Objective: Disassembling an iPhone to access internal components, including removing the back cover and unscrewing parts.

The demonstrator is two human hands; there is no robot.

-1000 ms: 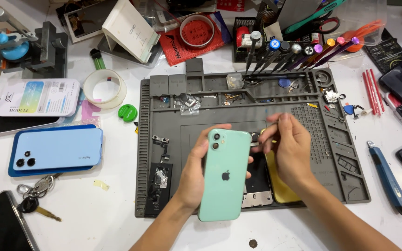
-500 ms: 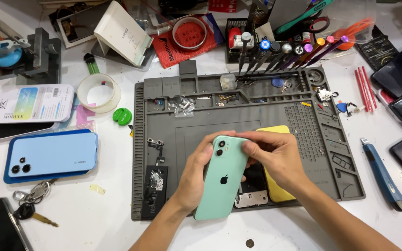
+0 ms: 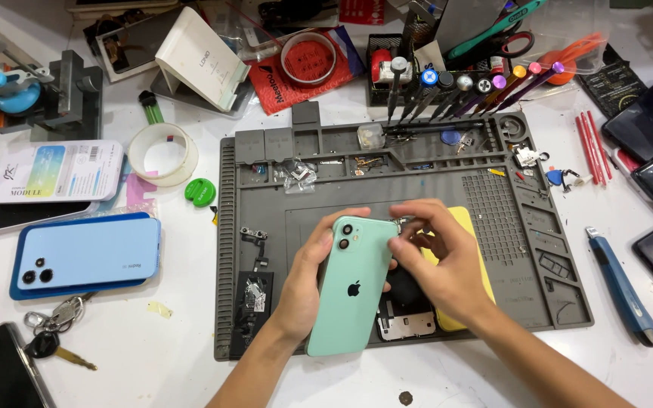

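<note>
Two hands meet over the grey ribbed silicone work mat [image 3: 538, 249], the largest thing on the white bench. A second ago the right hand [image 3: 436, 261] hovered apart with something thin; now it has closed onto the top right edge of the mint-green phone [image 3: 351, 291], so work has moved onto the handset. Left hand [image 3: 307, 276] clasps the glossy back, lenses up, tilted above the mat. Right fingertips [image 3: 402, 243] pinch there, perhaps a small part; a yellow plastic piece [image 3: 466, 227] lies beneath
</note>
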